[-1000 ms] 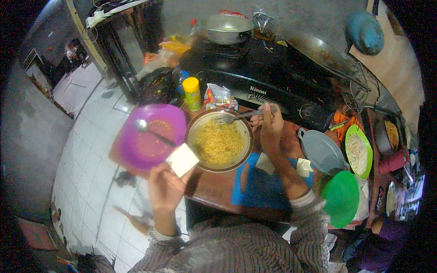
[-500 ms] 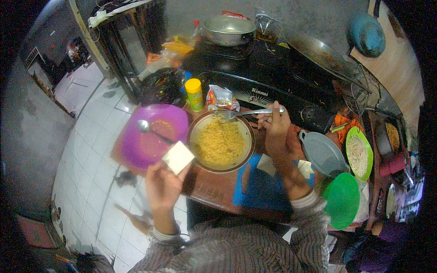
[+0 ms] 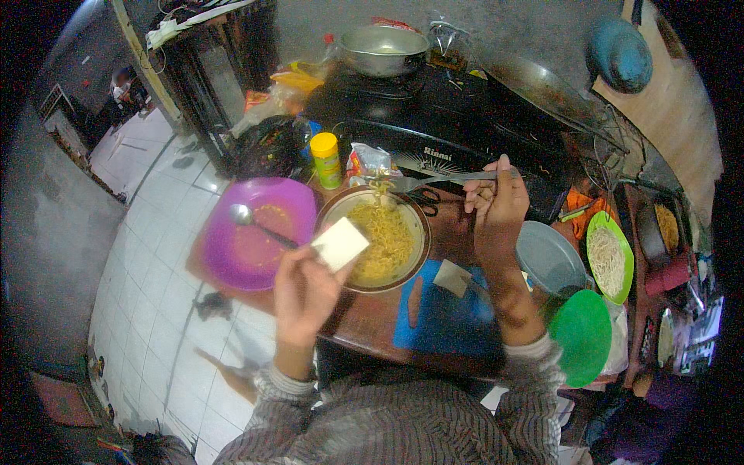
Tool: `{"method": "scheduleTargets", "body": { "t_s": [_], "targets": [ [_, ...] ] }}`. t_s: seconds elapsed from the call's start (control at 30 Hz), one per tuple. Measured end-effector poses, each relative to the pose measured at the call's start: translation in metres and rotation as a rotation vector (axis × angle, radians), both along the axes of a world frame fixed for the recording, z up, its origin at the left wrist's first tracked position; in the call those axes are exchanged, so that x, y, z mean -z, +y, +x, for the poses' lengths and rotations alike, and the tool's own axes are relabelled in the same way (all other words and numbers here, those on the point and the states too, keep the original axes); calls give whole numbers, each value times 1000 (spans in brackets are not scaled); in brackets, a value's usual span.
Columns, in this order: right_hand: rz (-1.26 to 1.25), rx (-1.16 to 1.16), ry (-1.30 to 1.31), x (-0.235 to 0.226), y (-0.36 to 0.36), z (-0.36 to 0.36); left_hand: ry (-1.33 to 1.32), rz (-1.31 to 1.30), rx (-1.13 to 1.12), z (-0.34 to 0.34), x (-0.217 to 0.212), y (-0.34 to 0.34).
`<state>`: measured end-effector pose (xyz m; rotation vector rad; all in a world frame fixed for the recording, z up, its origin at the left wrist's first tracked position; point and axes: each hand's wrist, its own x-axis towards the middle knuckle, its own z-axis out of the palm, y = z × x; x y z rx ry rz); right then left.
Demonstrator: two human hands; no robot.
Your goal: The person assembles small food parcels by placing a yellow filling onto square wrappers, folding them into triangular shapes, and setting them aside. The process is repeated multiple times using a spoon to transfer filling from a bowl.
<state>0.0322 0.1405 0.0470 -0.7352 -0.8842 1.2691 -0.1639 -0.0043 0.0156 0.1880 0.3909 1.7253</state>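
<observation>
My left hand [image 3: 304, 301] pinches a pale square dumpling wrapper [image 3: 341, 243] over the near left edge of a bowl of noodles. My right hand [image 3: 500, 203] is closed on the handle of a metal fork [image 3: 457, 177]. A few strands hang from the fork's tines, level with the far rim of the bowl [image 3: 425, 260], and trail down into the yellow noodles [image 3: 387, 246]. Another pale square [image 3: 452, 278] lies on the blue cutting board [image 3: 434, 329], beside my right forearm. Black scissors [image 3: 428, 203] rest just right of the bowl, partly hidden.
Left of the bowl sits a purple basin [image 3: 232, 260] holding a spoon [image 3: 260, 222]. A yellow-capped shaker [image 3: 325, 160] and torn packet [image 3: 368, 160] stand behind, before the black stove [image 3: 395, 143]. To the right are a grey pan [image 3: 550, 256], green plate [image 3: 580, 339] and lime dish [image 3: 591, 256].
My left hand has carried the wrapper rightward and up, over the bowl's edge. The right hand has shifted right with the fork, and noodle strands now hang from its tines.
</observation>
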Motion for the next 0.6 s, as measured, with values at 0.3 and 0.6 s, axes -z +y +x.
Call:
{"method": "scheduleTargets", "body": {
  "t_s": [0.3,0.6],
  "targets": [
    [63,-34,-67,-27,-26,3,-95,4,154,18,-9,11],
    [119,-45,-271,-33,-40,2,-112,-8,187,18,-17,3]
  ]
}}
